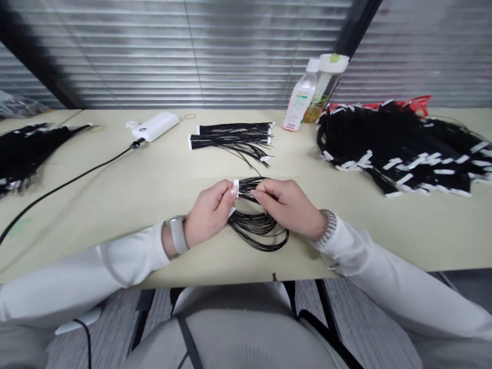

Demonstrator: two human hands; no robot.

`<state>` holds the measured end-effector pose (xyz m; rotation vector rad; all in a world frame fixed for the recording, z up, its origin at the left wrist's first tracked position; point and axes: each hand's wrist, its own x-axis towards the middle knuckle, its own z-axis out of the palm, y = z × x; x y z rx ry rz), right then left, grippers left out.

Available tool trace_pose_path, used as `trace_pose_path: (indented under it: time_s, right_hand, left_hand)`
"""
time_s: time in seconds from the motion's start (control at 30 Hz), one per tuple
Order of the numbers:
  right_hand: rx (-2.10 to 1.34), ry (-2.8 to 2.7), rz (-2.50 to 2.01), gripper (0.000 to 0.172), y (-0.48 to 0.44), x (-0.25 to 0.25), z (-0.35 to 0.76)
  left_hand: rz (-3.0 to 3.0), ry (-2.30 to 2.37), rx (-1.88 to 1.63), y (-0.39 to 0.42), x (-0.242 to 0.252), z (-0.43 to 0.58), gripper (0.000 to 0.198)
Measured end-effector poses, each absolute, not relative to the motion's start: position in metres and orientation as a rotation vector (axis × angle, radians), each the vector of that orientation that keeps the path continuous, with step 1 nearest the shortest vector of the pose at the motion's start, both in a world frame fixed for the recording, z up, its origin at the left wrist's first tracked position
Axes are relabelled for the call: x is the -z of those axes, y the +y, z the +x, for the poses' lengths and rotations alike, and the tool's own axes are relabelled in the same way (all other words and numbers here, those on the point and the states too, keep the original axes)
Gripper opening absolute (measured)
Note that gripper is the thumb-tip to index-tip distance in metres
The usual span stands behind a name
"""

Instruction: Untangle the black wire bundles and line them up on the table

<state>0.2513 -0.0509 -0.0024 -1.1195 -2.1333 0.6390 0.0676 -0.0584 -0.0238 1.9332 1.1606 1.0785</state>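
Observation:
My left hand (212, 211) pinches a white connector (236, 187) between thumb and fingers. Black wires run from that connector toward the right. Close to its right side, my right hand (286, 206) has thumb and forefinger closed on one thin black wire (246, 195) of the harness. Below and between both hands, looped black wires (261, 230) curve over the table, with a second white piece partly hidden by the left hand. Farther back lie two wire harnesses (230, 137), each with a white connector at the left end and loose ends at the right.
A large heap of black harnesses (384, 138) covers the right side, with a red item (421, 105) behind. A white bottle (302, 97) and a clear cup (326, 87) stand at the back. Left are a white power bank (156, 126) with a black cable (69, 182) and more harnesses (26, 154).

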Motion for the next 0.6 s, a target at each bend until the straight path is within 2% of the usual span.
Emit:
trace_pose_path:
  time_s: [0.2,0.6]
  right_hand:
    - [-0.606,-2.08,-1.117,0.023,-0.0553,0.0045,0.248]
    - [-0.634,-2.084,-1.125,0.025,-0.0552,-0.0025,0.2521]
  left_hand:
    - [1.945,1.136,-1.045,-0.06,0.0241,0.0677,0.03]
    - [1.92,1.207,-1.139,-0.0614,0.025,0.0681,0.028]
